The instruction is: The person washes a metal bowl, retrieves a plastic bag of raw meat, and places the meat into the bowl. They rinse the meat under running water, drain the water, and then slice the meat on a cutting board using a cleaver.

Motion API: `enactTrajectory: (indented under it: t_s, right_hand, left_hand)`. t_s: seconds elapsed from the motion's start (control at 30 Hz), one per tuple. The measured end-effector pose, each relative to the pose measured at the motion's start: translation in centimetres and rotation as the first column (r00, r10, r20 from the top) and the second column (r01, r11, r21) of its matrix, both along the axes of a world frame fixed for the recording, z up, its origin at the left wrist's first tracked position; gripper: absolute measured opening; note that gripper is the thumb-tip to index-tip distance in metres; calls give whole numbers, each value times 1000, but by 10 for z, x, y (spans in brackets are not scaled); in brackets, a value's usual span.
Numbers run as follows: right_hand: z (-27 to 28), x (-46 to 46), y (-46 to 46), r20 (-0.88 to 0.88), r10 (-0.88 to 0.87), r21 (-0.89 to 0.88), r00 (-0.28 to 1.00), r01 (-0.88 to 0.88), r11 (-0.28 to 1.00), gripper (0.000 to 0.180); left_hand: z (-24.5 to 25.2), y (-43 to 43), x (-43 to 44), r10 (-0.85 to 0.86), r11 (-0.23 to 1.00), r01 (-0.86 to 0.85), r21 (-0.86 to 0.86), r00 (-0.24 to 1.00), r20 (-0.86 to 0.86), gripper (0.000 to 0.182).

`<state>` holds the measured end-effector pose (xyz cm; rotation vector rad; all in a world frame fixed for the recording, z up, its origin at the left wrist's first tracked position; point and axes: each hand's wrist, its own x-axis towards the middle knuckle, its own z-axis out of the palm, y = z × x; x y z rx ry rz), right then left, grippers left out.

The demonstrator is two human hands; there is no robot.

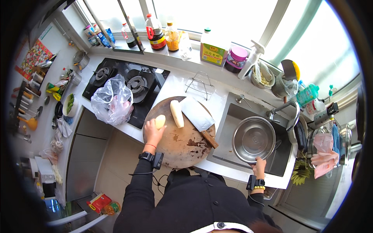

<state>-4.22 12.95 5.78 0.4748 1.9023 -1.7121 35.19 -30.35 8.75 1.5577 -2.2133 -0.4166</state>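
Fingers of my left hand point(154, 132) close around a peeled, pale yellow root vegetable point(160, 121) over the left side of a round wooden chopping board point(172, 154). Beside it on the board lies a longer peeled white root piece point(177, 113). A cleaver rests to the right of that, its broad blade point(198, 113) pointing away and its wooden handle point(209, 139) towards the board's right edge. My right hand point(258, 166) grips the near rim of a stainless steel bowl point(254, 139), which shows no contents, over the sink point(227, 128).
A clear plastic bag point(112, 100) with pinkish contents sits at the gas hob point(140, 83). Behind the board stands a wire rack point(200, 83). A tap point(279, 110) reaches over the sink's right side. Bottles, including a large vinegar jug point(214, 49), line the windowsill.
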Motion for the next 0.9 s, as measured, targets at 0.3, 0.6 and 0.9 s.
enactTrajectory:
  t_s: [0.3,0.6,0.9]
  right_hand:
    - [24,41,-35,61,-209,-91,976,214,973,51]
    - [52,47,-90,175,-57,-345,983,115,932,37]
    - [41,23,-223,219,171,-445,961,-58,894,30]
  left_hand:
    - [-47,-92,-65,-6,999,11,38,992,-123,64]
    - [-49,-73,-54,-63,990,63,130,998,-5,78]
    - [-34,-21,-14,-208,971,222,92,968,-142,81]
